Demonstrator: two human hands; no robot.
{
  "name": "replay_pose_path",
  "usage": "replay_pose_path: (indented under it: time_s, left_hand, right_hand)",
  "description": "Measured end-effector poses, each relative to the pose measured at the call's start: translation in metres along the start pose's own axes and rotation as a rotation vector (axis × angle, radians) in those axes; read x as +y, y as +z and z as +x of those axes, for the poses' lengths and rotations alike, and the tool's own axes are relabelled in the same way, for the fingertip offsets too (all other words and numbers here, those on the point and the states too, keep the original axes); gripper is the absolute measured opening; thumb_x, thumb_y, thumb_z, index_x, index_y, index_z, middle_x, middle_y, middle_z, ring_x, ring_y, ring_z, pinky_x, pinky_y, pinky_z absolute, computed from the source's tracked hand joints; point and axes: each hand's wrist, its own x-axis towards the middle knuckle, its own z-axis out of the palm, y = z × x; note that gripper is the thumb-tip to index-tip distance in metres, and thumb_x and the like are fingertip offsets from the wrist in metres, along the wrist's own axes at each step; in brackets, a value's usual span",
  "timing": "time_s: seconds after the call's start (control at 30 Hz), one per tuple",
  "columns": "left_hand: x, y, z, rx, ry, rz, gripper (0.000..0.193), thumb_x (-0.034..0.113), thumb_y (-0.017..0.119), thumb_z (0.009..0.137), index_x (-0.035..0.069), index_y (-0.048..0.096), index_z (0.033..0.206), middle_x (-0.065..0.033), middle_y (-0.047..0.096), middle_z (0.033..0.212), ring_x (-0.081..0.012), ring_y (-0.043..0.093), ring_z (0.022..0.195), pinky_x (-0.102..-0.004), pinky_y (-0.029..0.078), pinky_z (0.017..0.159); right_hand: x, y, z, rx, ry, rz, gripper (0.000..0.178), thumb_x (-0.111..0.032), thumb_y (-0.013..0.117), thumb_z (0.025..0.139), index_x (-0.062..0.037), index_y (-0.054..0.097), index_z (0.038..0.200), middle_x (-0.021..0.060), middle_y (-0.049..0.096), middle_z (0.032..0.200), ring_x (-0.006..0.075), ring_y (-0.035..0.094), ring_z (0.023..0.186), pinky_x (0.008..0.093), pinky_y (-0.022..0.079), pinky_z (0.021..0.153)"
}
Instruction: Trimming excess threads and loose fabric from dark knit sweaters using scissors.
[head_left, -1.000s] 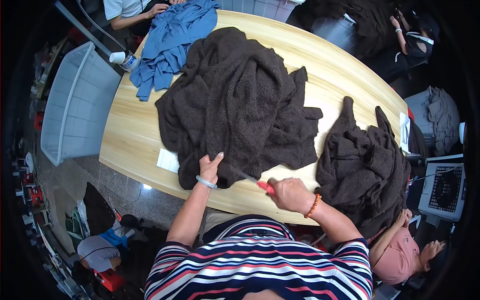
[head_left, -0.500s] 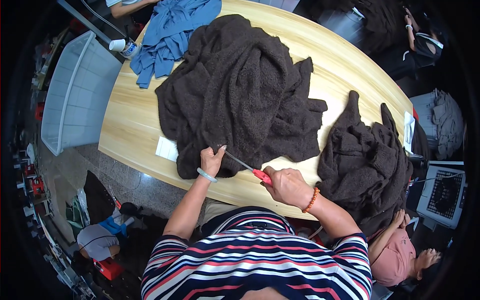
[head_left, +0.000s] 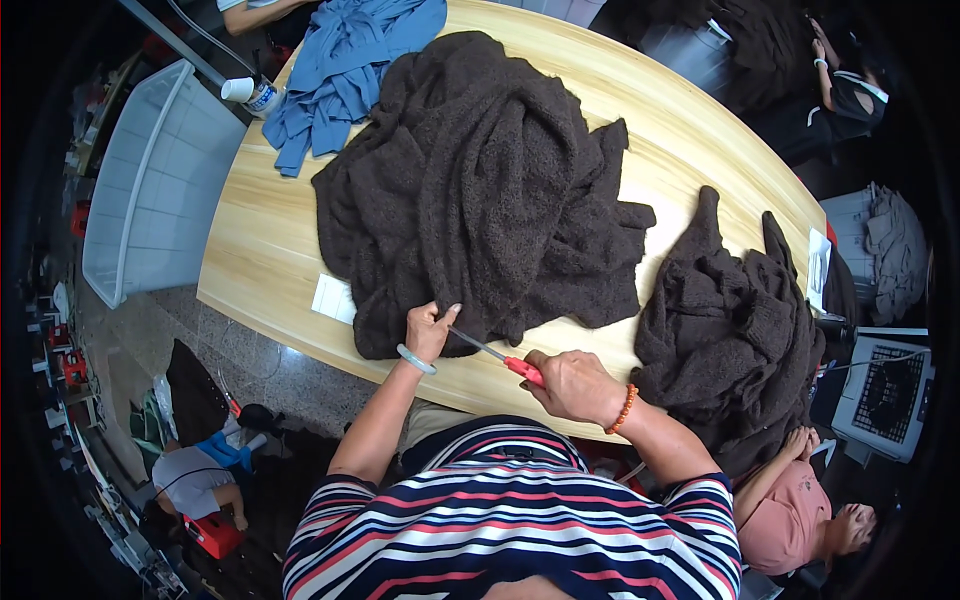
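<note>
A large heap of dark brown knit fabric (head_left: 480, 190) lies across the middle of the table, its near edge pinched in my left hand (head_left: 428, 333). My right hand (head_left: 580, 385) grips the red handle of a thin metal-shafted tool (head_left: 490, 351). The shaft points up and left, its tip at the fabric beside my left fingers. What shape the tip has is too small to make out. A smaller heap of the same brown knit (head_left: 735, 320) lies to the right, apart from my right hand.
Blue cloth (head_left: 345, 75) lies at the table's far left, near a small white-capped bottle (head_left: 262, 97). Pale papers (head_left: 334, 298) lie at the left and right edges of the wooden table (head_left: 250, 240). A white bin (head_left: 150, 190) stands left. Another person (head_left: 785, 510) works beside the right heap.
Both hands have shifted slightly toward me. The tool's tip has moved nearer and a little to the right with them. The brown heaps lie almost as before.
</note>
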Motion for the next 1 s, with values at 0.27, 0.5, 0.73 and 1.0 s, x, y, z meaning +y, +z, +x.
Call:
replay_pose_path:
  time_s: [0.27, 0.5, 0.73, 1.0]
  left_hand:
    - [0.014, -0.018, -0.012, 0.394, 0.288, 0.514, 0.019, 0.009, 0.073, 0.076, -0.002, 0.066, 0.090, -0.0175, 0.061, 0.115, -0.0345, 0.053, 0.107, -0.0445, 0.042, 0.091]
    - [0.044, -0.005, -0.004, 0.211, 0.348, 0.372, 0.023, 0.005, 0.075, 0.069, -0.002, 0.054, 0.071, -0.0138, 0.053, 0.071, -0.0329, 0.053, 0.071, -0.0409, 0.043, 0.063]
    - [0.196, 0.076, -0.074, -0.500, 0.583, -0.324, 0.016, -0.002, 0.071, 0.071, 0.000, 0.064, 0.086, -0.0125, 0.062, 0.088, -0.0281, 0.060, 0.083, -0.0353, 0.048, 0.074]
    - [0.231, 0.122, -0.083, -0.737, 0.664, -0.404, 0.019, 0.001, 0.070, 0.073, 0.000, 0.064, 0.092, -0.0151, 0.062, 0.098, -0.0331, 0.059, 0.096, -0.0403, 0.048, 0.081]
  right_hand:
    - [0.030, -0.001, -0.023, 0.137, 0.148, 0.023, 0.025, -0.025, 0.060, 0.089, -0.0039, 0.057, 0.102, 0.0200, 0.063, 0.065, 0.0393, 0.065, 0.063, 0.0477, 0.052, 0.060]
    - [0.056, 0.059, -0.037, -0.030, 0.181, -0.054, 0.033, -0.032, 0.062, 0.088, -0.0028, 0.058, 0.103, 0.0212, 0.066, 0.071, 0.0386, 0.066, 0.069, 0.0480, 0.052, 0.062]
    - [0.031, 0.042, 0.007, 0.676, -0.742, 0.848, 0.029, -0.020, 0.066, 0.087, -0.0018, 0.063, 0.109, 0.0154, 0.064, 0.086, 0.0323, 0.064, 0.086, 0.0419, 0.049, 0.085]
    - [0.096, -0.035, -0.054, 0.731, -0.008, 0.521, 0.054, -0.015, 0.060, 0.093, 0.0029, 0.040, 0.140, 0.0162, 0.047, 0.137, 0.0292, 0.043, 0.126, 0.0385, 0.027, 0.113]
